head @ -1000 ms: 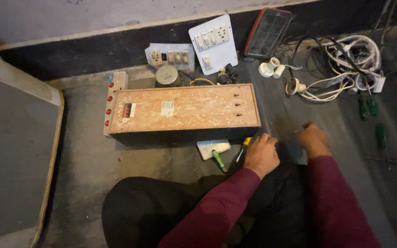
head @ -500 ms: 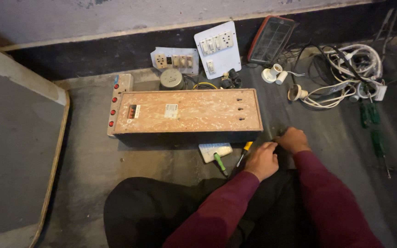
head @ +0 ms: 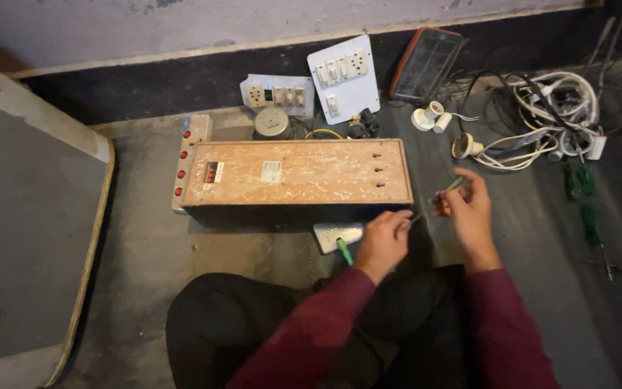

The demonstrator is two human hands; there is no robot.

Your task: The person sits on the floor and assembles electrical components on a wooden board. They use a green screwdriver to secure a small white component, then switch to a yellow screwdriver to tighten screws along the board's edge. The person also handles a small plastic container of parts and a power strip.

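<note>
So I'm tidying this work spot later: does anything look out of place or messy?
Yes: the white cables lie in a loose tangle at the right, and two switch plates lean unmounted against the wall. Nothing looks spilled or broken.

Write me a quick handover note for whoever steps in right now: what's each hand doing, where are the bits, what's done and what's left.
Left hand: closed on a thin tool, tip toward the right hand.
Right hand: pinching a short green-tipped wire just above the floor.
Wooden switchboard box lies flat in front of the knees; a white plate and green-handled screwdriver sit by its near edge. Green screwdrivers and tangled white cables lie to the right.
Done: cannot tell.
Left: the wire is loose, joined to nothing.
</note>
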